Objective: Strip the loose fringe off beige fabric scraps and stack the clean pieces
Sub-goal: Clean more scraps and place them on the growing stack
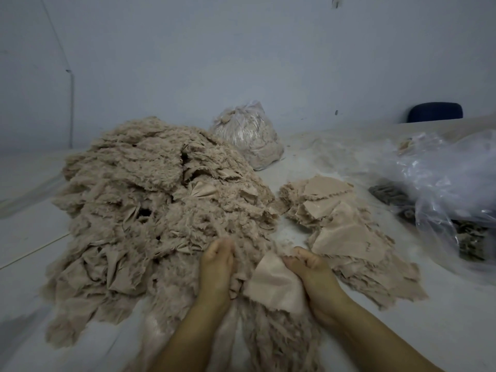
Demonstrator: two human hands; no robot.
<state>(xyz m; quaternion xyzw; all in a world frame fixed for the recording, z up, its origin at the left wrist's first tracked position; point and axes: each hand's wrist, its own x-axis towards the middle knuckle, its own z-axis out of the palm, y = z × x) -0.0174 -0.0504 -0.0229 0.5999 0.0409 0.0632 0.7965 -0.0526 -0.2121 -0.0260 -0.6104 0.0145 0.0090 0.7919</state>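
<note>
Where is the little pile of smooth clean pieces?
In the head view, the pile of clean pieces lies right of centre on the table, between the big fringed heap and the clear plastic bag, just beyond the right hand.

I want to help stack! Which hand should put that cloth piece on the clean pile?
Probably the right hand. It already grips the beige scrap, and the clean stack lies on its side. The left hand is at the big fringed heap.

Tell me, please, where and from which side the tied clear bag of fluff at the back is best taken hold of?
Probably by its gathered neck, from above. The clear bag of fluff sits upright, bulging below and narrowing at the top, where the plastic bunches enough for fingers to close around it.
</note>
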